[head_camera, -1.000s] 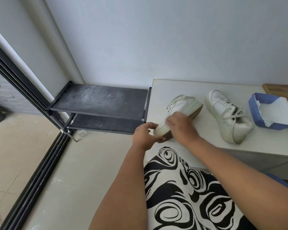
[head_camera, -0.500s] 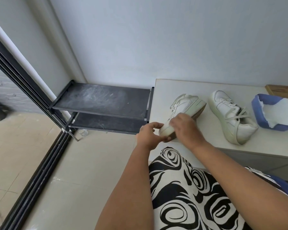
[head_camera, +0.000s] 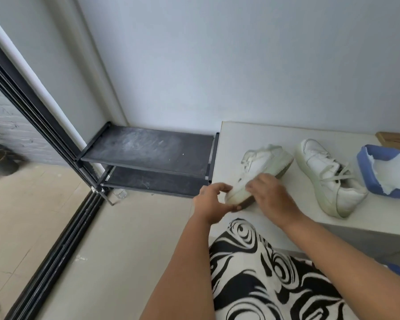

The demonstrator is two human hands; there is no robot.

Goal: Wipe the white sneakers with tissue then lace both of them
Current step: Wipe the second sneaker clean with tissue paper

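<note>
White leather and a tan sole fill your grip: one white sneaker (head_camera: 261, 167) lies tipped on its side at the near left corner of the pale counter (head_camera: 240, 135), its toe pointing toward you and its sole facing right. Your left hand (head_camera: 211, 203) curls around that toe, thumb under the sole edge and fingers arched over the top. Your right hand (head_camera: 269, 197) presses on the sneaker's side just behind the toe, fingers bent down against it; whether tissue is bunched beneath them cannot be told from this view. The second sneaker (head_camera: 328, 179) rests upright further right on the counter, well apart from the first, heel toward you, its laces lying loose across the tongue. Just beside it on the right sits a blue tissue pack (head_camera: 370, 176) with white tissue (head_camera: 397, 172) standing out of its open top. Left of the counter, touching its edge, is a dark two-tier shoe rack (head_camera: 148, 151), dusty on its upper shelf. Black-and-white swirl fabric (head_camera: 263, 280) covers your lap below your forearms.
</note>
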